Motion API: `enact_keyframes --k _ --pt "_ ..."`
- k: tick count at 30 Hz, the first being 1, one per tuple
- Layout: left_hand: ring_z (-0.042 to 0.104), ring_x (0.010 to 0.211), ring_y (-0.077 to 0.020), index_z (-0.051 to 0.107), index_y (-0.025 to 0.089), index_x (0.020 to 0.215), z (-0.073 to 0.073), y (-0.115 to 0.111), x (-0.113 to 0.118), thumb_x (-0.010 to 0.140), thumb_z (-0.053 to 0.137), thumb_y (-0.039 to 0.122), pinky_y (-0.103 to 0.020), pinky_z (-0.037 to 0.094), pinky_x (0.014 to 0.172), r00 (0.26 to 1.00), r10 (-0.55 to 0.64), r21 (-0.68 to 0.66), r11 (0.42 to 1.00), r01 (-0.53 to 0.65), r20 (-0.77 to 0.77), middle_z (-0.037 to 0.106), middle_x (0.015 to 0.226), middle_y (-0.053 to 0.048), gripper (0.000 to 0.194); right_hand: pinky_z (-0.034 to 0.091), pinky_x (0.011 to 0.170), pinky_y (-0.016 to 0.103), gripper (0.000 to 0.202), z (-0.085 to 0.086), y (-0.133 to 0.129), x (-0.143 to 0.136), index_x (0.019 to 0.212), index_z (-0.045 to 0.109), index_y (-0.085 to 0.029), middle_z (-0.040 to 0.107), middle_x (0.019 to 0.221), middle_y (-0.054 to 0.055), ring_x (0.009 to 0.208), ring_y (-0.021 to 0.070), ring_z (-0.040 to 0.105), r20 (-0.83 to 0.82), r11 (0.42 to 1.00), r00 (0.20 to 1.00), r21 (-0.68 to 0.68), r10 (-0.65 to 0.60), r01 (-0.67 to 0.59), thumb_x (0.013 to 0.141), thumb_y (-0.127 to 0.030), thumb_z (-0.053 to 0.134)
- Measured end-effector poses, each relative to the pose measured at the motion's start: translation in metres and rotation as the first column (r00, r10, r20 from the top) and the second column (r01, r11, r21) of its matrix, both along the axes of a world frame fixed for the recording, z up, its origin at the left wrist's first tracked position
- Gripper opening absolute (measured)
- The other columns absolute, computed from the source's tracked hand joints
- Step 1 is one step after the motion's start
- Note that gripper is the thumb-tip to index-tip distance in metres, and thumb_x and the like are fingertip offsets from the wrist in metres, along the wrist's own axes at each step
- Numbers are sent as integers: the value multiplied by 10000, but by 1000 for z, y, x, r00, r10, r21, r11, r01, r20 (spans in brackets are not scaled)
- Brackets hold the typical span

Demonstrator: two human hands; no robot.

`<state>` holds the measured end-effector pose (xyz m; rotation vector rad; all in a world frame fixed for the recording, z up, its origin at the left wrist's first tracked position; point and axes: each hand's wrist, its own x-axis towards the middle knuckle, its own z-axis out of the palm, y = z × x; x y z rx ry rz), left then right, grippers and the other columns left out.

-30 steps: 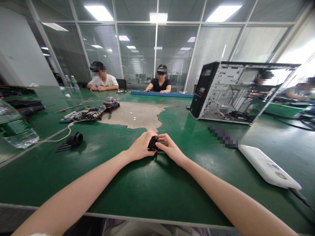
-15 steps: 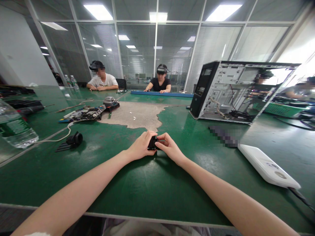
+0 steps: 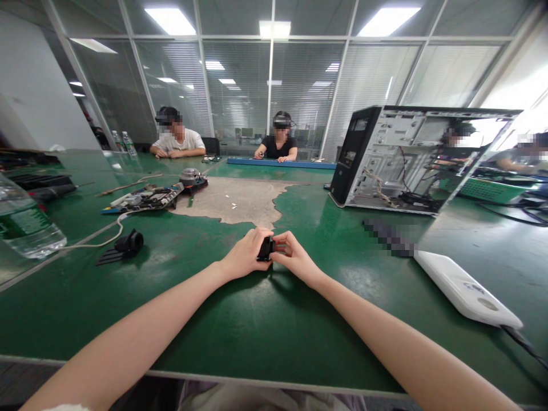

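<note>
A small black part is held over the green table, in the middle of the view. My left hand is wrapped round it from the left, fingers over its top and thumb below. From the right, my right hand has its bent fingers and thumb at the part's right edge. What the right fingertips pinch there is too small to make out. To the left on the table lies a black piece with a round end and flat prongs.
An open computer case stands at the right, with a white power bank in front. Circuit boards, a white cable and a water bottle are at the left. Two people sit across the table beyond a blue bar.
My right fingers have shifted slightly at the part's right edge, and the thumb sits a little lower. Across the table, one person's hand has lifted slightly.
</note>
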<state>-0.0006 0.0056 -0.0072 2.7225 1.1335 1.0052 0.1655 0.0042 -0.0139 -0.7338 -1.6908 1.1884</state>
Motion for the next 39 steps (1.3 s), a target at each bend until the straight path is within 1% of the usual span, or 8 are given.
enact_keyframes --k 5,11,14,19,25,31,36,39 --pt "447 991 -232 332 207 1116 0 0 0 616 604 216 -396 410 813 1000 -3 6 1000 3 14 440 1094 -73 570 431 780 309 180 1 -1 -1 832 442 -203 499 866 -2 816 117 520 5 1000 1000 -6 -28 28 712 -268 559" --pt "445 991 -231 333 204 1110 0 0 0 611 610 217 -390 407 818 1000 3 7 1000 -3 15 440 1091 -73 570 426 806 341 276 4 -2 -1 934 448 -196 499 921 29 868 141 522 65 995 995 -56 -75 79 699 -276 570" --pt "444 993 -231 329 211 1113 0 0 0 603 611 203 -393 407 819 1000 0 5 1000 0 16 437 1096 -70 583 422 823 341 268 4 -2 -1 930 455 -198 508 923 28 889 142 516 62 997 997 -50 -49 52 693 -241 573" --pt "445 991 -233 328 209 1115 0 0 0 574 619 177 -394 405 825 1000 -1 -9 1000 1 8 435 1099 -69 615 424 814 327 275 3 -3 -1 854 429 -206 498 900 0 870 131 521 -11 1000 1000 -12 11 -11 646 -172 606" --pt "439 992 -226 332 192 1116 0 0 0 611 607 214 -383 399 841 1000 3 3 1000 -3 1 433 1097 -74 575 431 777 315 178 4 -4 -1 837 434 -201 490 876 0 807 116 524 5 999 1000 -22 -24 24 707 -238 551" --pt "445 986 -228 332 206 1114 1 0 1 610 604 195 -392 398 831 1000 -10 1 1000 10 21 439 1089 -70 573 428 802 323 279 3 -2 -1 943 447 -200 501 934 28 885 139 515 46 997 997 -42 -55 57 693 -234 565" --pt "444 987 -234 332 204 1114 1 0 0 576 615 168 -395 393 832 1000 -15 -6 1000 15 18 436 1094 -70 610 425 823 320 259 1 -2 -1 870 440 -202 500 922 9 899 132 512 18 1000 1000 8 -18 17 657 -155 579" --pt "445 988 -236 334 211 1116 0 0 0 567 618 166 -401 392 831 999 -21 -13 1000 22 29 436 1095 -68 620 429 817 319 247 1 -4 -1 839 425 -207 491 912 -2 898 131 516 -7 1000 1000 16 -1 2 654 -154 578"
